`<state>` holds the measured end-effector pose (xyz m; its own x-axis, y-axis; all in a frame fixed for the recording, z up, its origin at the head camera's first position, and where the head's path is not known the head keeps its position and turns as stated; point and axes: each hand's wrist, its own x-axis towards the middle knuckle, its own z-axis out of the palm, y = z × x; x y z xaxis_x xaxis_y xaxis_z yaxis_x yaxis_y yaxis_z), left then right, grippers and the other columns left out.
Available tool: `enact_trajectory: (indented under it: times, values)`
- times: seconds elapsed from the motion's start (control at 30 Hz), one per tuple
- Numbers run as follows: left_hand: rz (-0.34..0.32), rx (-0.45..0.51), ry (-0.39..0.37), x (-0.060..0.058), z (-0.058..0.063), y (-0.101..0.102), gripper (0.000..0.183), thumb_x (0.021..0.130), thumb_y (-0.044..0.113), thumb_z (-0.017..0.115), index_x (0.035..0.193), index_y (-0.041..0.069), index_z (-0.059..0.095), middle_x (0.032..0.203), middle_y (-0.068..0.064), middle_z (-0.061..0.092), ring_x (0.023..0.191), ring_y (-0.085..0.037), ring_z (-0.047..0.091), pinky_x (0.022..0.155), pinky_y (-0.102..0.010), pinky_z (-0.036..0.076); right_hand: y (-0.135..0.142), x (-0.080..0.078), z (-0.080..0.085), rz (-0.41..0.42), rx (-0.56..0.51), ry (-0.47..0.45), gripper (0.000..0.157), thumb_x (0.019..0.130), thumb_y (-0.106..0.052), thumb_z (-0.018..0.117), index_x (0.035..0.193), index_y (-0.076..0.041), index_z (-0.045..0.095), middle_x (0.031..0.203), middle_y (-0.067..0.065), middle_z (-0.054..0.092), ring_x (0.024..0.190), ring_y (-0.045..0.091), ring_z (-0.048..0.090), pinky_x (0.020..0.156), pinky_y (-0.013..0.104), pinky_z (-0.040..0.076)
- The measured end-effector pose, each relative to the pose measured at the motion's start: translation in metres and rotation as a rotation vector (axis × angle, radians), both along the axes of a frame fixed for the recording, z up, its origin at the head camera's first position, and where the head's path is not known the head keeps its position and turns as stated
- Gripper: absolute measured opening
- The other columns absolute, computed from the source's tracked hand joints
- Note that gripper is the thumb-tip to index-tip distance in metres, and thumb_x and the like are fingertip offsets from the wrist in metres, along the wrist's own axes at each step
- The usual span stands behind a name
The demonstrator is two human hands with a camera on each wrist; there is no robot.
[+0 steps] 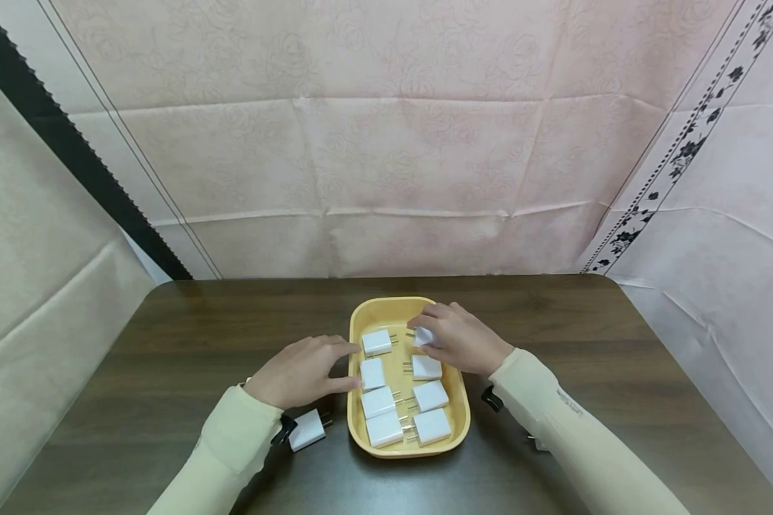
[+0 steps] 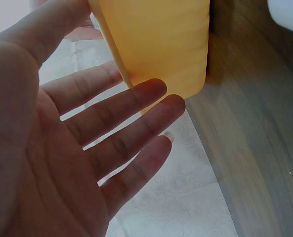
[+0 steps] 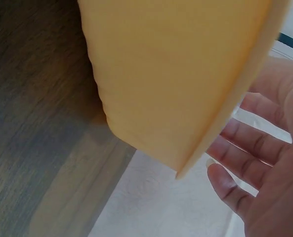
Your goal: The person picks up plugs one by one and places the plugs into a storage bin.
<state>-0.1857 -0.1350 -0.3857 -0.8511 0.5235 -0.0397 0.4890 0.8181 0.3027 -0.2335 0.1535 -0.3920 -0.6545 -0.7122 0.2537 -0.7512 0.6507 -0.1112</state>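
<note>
At the left, we see a pale cloth (image 1: 58, 272) crossed by a black band (image 1: 77, 136). In front of it, on the dark wood-grain surface (image 1: 187, 372), a loose plug (image 1: 308, 431) lies beside the left wristband (image 1: 287, 427), prongs pointing right. The left hand (image 1: 305, 370) is at the left rim of the tray (image 1: 407, 452), fingers spread; we cannot confirm contact with the rim.

The tray is yellow, with its long axis running away from us. It contains two columns of white plugs. The left column (image 1: 378, 402) has four units. Three point their prongs right; we cannot read the second from the far end with certainty. The right column (image 1: 431, 395) has three resting units, prongs pointing left.

At the far end of this column, the right hand (image 1: 460, 336) pinches the held plug (image 1: 424, 336) between thumb and fingers, over the tray. Its prongs point left; the hand covers too much for us to read its long axis.

Further right, a small item (image 1: 537, 443) is mostly hidden by the right sleeve (image 1: 580, 422). A floral strip (image 1: 689, 143) runs down the cloth at this side.
</note>
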Motion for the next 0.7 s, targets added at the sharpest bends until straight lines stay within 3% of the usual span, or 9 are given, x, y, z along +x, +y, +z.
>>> enact_trajectory:
  times: [0.4,0.7]
  values:
    - [0.000,-0.004,0.000,0.000,0.001,0.000,0.059,0.091,0.051,0.071,0.137,0.016,0.064,0.135,-0.005,0.066,0.123,-0.024,0.064,0.105,-0.045,0.051,-0.004,-0.008,-0.002,-0.016,0.053,-0.137,0.033,0.086,-0.013,0.080,0.118,-0.007,0.072,0.114,0.007,0.070,0.098,0.017,0.067,0.085,0.036,0.058]
    - [-0.002,0.000,0.004,0.000,0.000,0.000,0.059,0.091,0.052,0.071,0.137,0.015,0.065,0.134,-0.005,0.067,0.122,-0.023,0.064,0.105,-0.044,0.051,-0.006,-0.012,-0.006,-0.010,0.093,-0.142,0.032,0.087,-0.013,0.080,0.118,-0.008,0.072,0.115,0.007,0.069,0.101,0.018,0.066,0.088,0.037,0.058]
